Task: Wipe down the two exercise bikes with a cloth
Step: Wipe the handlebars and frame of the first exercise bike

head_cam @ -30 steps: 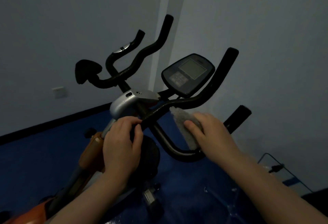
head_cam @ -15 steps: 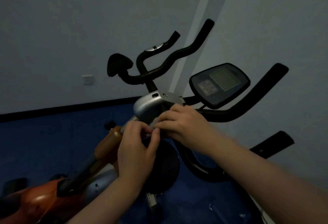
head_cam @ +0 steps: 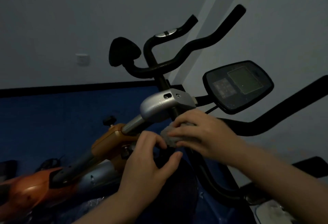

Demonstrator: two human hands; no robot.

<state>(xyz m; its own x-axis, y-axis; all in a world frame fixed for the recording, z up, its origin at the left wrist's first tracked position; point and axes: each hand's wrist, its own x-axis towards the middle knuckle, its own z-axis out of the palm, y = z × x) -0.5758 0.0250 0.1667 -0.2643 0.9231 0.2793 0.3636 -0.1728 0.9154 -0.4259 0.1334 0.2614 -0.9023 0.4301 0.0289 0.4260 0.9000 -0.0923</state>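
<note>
Below the console, the right hand is gripping the cloth against the bike's handlebar while the left hand is curling around the dark stem, risking pinched fingers where hands crowd.

The right hand covers most of the grey cloth and the handlebar beneath it. At three o'clock the right handlebar runs off the edge. The console keypad is too dim to read. At eight o'clock the orange bike body is cut off.
</note>
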